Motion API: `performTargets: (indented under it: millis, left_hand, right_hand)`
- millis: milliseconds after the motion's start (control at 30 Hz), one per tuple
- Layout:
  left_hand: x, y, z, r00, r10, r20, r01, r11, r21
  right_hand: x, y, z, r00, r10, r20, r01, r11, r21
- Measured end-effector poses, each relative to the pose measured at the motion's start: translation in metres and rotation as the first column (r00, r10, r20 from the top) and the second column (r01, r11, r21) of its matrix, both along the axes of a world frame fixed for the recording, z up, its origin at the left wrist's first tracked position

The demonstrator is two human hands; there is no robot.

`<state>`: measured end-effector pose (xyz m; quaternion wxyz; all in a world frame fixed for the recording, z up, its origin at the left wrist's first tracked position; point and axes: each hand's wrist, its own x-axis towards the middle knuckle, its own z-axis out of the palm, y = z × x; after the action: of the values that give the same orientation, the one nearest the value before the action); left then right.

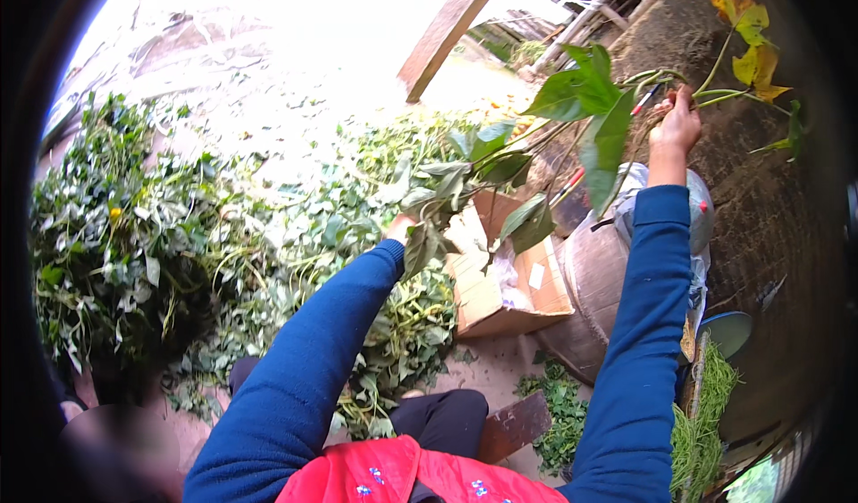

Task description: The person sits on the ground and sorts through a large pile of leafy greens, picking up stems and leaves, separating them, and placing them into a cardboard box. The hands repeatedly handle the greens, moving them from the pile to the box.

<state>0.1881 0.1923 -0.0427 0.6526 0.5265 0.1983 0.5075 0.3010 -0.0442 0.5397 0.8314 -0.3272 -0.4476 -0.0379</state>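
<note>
My right hand (677,130), raised at the upper right, is closed round the stems of a leafy vine (608,136). The vine's broad green leaves hang down to the left of this hand, and yellowing leaves (758,60) stick out beyond it on the right. My left hand (402,226) reaches in at the middle, among the drooping leaves at the vine's other end. Those leaves cover its fingers, so its grip does not show. Below the vine stands an open cardboard box (478,302) with pale plastic inside.
Heaped cut vines (134,244) cover the floor at the left and middle. Right of the box stands a large rounded container (594,275) beside an earthen wall (769,244). A wooden post (456,29) slants at the top. Green stalks (706,422) lie at the lower right.
</note>
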Motion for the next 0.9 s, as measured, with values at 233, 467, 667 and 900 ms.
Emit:
performTargets:
  millis: [233, 467, 667, 900]
  left_hand:
    - [-0.013, -0.005, 0.209, 0.985, 0.023, 0.173, -0.013, 0.998, -0.057]
    - [-0.129, -0.019, 0.411, 0.682, 0.727, 0.081, -0.614, 0.510, 0.603]
    - [-0.222, 0.016, 0.317, 0.693, 0.703, -0.160, -0.066, 0.282, 0.957]
    - [-0.344, -0.130, 0.143, -0.500, 0.245, -0.831, 0.706, 0.672, -0.226]
  right_hand:
    - [0.089, -0.053, -0.024, 0.957, -0.290, -0.013, 0.289, 0.957, -0.019]
    - [0.110, -0.039, -0.137, 0.969, -0.204, 0.140, 0.236, 0.931, -0.279]
    - [0.133, -0.023, -0.277, 0.767, -0.191, 0.612, 0.540, 0.707, -0.456]
    - [0.021, -0.035, -0.402, 0.398, -0.227, 0.889, 0.747, 0.643, -0.170]
